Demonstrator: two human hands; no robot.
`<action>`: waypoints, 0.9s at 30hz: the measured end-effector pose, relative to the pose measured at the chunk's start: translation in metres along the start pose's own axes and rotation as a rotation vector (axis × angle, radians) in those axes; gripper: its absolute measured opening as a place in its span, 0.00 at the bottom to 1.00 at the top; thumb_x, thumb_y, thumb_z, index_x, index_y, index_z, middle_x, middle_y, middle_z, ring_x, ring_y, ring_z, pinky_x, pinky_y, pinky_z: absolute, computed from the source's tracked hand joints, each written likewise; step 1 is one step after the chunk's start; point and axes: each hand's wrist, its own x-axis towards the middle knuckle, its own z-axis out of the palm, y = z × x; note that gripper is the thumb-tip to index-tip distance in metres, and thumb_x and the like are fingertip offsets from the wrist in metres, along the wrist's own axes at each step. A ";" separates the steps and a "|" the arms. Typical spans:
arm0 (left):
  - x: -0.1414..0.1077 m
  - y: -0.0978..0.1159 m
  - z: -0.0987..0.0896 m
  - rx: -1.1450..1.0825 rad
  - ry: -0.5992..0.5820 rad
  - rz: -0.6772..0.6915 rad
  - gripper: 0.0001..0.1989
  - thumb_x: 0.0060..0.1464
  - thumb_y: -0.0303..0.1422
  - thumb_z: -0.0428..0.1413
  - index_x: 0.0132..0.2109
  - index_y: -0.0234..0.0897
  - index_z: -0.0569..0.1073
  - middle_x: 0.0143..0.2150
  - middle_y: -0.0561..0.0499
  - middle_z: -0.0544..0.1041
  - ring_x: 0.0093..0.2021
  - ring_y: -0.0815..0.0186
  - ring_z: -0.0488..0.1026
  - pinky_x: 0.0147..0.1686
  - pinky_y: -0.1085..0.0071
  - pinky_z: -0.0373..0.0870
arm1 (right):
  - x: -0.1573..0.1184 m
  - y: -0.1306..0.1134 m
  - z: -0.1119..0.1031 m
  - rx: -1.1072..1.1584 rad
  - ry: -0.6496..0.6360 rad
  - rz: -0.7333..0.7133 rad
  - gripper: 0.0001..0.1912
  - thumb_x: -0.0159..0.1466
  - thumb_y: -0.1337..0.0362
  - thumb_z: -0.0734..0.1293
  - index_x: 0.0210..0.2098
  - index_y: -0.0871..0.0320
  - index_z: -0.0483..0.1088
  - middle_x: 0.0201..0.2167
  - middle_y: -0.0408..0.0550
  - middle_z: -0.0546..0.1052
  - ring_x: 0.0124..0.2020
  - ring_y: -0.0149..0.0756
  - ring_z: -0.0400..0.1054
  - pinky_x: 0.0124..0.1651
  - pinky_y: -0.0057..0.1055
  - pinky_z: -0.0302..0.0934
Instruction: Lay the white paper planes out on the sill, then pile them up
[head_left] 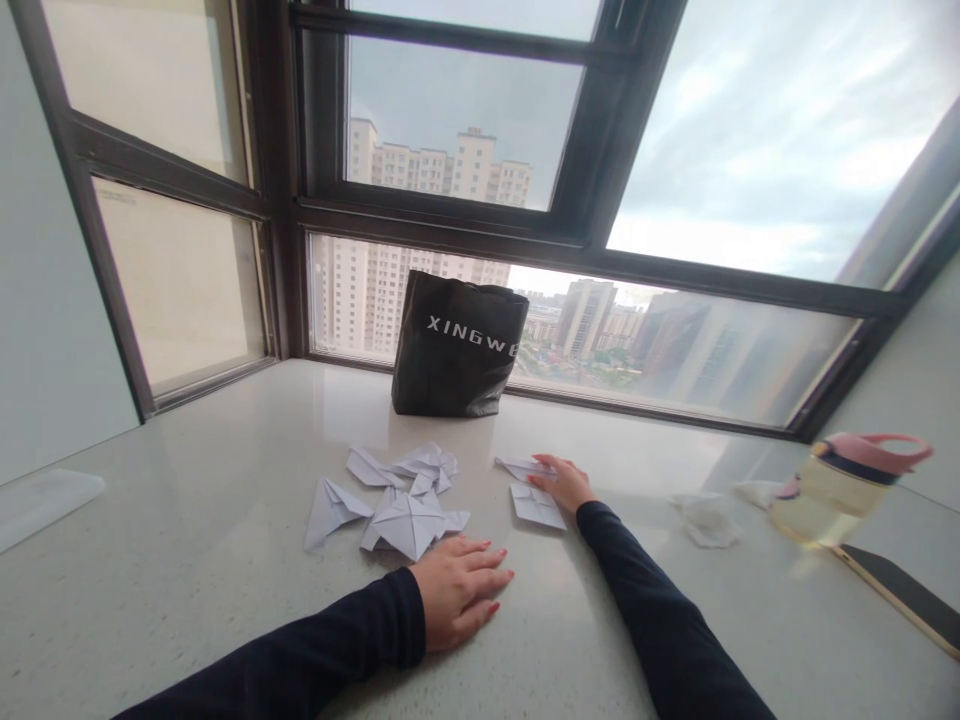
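Watching from the room, taking the black bag [459, 345] as my fixed mark; sides are those of the person at work. Bag stands upright on the pale, speckled surface [225, 590], close by the dark-framed window [450, 222], light lettering facing the person.

Folded white papers, two lots, both on the person's side of the bag. Larger lot: a loose pile [409, 520], in front of the bag and a little to its left, pieces overlapping, some pointed, one with creases meeting near its middle. Smaller lot: in front of the bag and to its right, a squarish folded piece [538, 508] with a slim folded piece [516, 466] just beyond it.

Hands apart. Left hand [459, 595] lies palm down, fingers spread, farther out from the bag than the pile and just beside it; nothing in its grasp. Right hand [564, 482], in front of the bag and to its right, has fingertips over the smaller lot; whether they pinch a sheet I cannot tell. Both sleeves dark.

Well right of the bag: a crumpled white item [706, 520], a pink-lidded bottle [832, 495], and a flat dark device [907, 592] with a gold-toned edge.
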 end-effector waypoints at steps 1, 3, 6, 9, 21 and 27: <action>0.000 0.000 0.000 0.002 0.000 0.001 0.18 0.53 0.35 0.44 0.52 0.40 0.61 0.56 0.48 0.61 0.56 0.59 0.55 0.52 0.61 0.53 | 0.000 -0.001 -0.001 0.000 0.005 0.000 0.16 0.52 0.56 0.63 0.41 0.47 0.67 0.40 0.41 0.72 0.45 0.40 0.61 0.48 0.39 0.48; 0.000 0.000 0.000 0.007 -0.002 0.005 0.19 0.53 0.35 0.44 0.52 0.40 0.61 0.56 0.48 0.61 0.55 0.59 0.55 0.52 0.61 0.53 | 0.000 -0.004 -0.005 0.003 0.028 -0.002 0.16 0.53 0.56 0.62 0.42 0.48 0.66 0.42 0.43 0.71 0.46 0.41 0.59 0.48 0.41 0.48; 0.000 0.000 -0.002 0.011 -0.005 0.011 0.19 0.53 0.35 0.44 0.52 0.40 0.60 0.56 0.48 0.61 0.55 0.58 0.55 0.51 0.60 0.53 | 0.000 -0.013 -0.015 0.020 0.066 -0.029 0.16 0.57 0.56 0.58 0.43 0.51 0.65 0.45 0.47 0.69 0.47 0.42 0.59 0.48 0.42 0.49; 0.000 0.000 -0.002 0.009 -0.002 0.014 0.19 0.53 0.35 0.44 0.52 0.40 0.61 0.55 0.48 0.61 0.55 0.58 0.56 0.51 0.60 0.54 | -0.003 -0.031 -0.027 0.052 0.049 -0.122 0.13 0.59 0.58 0.56 0.40 0.53 0.67 0.41 0.47 0.70 0.45 0.39 0.61 0.47 0.39 0.51; 0.002 0.005 -0.004 0.029 0.009 -0.027 0.17 0.53 0.35 0.46 0.51 0.42 0.62 0.53 0.50 0.64 0.51 0.58 0.61 0.48 0.62 0.57 | -0.051 -0.173 -0.031 0.155 -0.278 -0.571 0.17 0.56 0.54 0.61 0.40 0.59 0.67 0.38 0.51 0.72 0.42 0.38 0.64 0.45 0.33 0.54; -0.003 0.012 -0.002 0.183 0.021 -0.145 0.14 0.53 0.35 0.43 0.41 0.36 0.69 0.37 0.48 0.73 0.37 0.57 0.70 0.36 0.66 0.66 | -0.077 -0.201 -0.020 -0.021 -0.345 -0.578 0.29 0.48 0.47 0.64 0.43 0.59 0.66 0.38 0.54 0.72 0.41 0.45 0.64 0.41 0.37 0.56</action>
